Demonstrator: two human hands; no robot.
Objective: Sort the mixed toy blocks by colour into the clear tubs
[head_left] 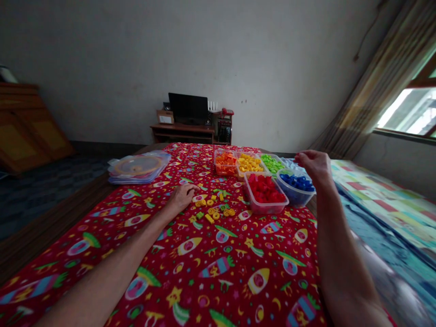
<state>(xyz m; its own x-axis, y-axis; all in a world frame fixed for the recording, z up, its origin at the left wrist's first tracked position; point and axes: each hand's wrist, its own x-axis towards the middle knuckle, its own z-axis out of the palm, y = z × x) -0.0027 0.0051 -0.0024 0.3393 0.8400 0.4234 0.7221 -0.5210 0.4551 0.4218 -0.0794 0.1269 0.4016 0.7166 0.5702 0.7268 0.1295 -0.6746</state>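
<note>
My left hand (183,196) rests on the red patterned cloth (225,245), its fingers loosely stretched and nothing visible in them. Just right of its fingertips lies a loose group of small yellow toy pieces (210,218), some round and some blocky, with a few green pieces (200,215) among them. My right hand (315,165) is raised beside and above the round tub of blue pieces (297,181). Its fingertips are pinched together, and whatever they hold, if anything, cannot be made out. A clear tub of red pieces (264,189) stands left of the blue one.
Behind stand tubs of orange pieces (225,160), yellow pieces (250,163) and light green pieces (271,163). Stacked plastic lids (138,168) lie at the table's left edge. A bed (388,200) borders the right side; a monitor (189,108) stands against the far wall.
</note>
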